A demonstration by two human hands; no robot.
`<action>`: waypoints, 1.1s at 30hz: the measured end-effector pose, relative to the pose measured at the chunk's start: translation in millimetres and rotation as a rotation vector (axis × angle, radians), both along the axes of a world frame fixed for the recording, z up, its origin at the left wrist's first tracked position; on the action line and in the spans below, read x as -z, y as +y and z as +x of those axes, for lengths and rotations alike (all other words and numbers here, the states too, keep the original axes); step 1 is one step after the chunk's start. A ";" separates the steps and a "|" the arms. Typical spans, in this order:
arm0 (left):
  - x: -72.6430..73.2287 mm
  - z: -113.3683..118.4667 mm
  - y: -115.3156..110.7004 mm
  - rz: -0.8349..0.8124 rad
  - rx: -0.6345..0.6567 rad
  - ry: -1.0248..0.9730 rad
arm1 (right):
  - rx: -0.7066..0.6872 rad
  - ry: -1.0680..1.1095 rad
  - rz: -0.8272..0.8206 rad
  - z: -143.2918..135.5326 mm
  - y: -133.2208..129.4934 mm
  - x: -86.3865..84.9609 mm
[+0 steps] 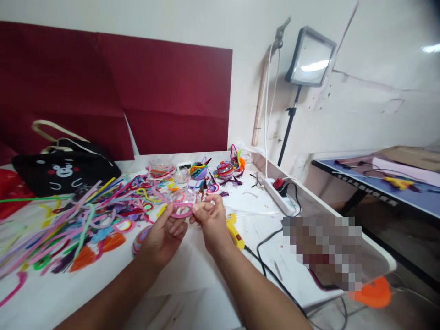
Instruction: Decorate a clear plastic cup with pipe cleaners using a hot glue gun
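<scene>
A short pink pipe cleaner [183, 214], bent in a shallow curve, spans the space between both hands. One end is pinched by my left hand [165, 233], its fingers curled. My right hand [210, 217] pinches the other end between thumb and forefinger. Just behind the strip is a clear rounded plastic piece [184, 197]; whether the strip touches it I cannot tell. A yellow glue gun [235, 231] lies right beside my right wrist. Partly hidden by my left forearm is a ball wrapped in coloured strands [139, 240].
Many coloured pipe cleaners [91, 217] cover the table's left side. Wrapped balls [198, 171] stand at the back. A black bag [65, 167] sits back left. To the right are a power strip [282, 197], black cords [271, 272], the raised table edge [364, 243] and a lamp [312, 57].
</scene>
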State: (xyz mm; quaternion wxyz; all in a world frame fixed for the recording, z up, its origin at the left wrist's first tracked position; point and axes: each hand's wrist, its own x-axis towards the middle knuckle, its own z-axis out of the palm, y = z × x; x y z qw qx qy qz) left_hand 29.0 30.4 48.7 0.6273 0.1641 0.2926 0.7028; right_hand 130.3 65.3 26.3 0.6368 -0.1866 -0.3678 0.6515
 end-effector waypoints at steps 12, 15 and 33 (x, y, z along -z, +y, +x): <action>4.8 -5.5 6.5 -0.152 -0.070 0.061 | 0.011 0.043 -0.118 -6.3 -2.0 1.1; 5.8 -6.2 7.7 -0.168 -0.079 0.066 | -0.001 0.047 -0.116 -6.2 -2.5 2.2; 12.7 -9.8 5.5 -0.069 0.084 -0.065 | 0.003 0.022 -0.054 0.6 -0.9 3.7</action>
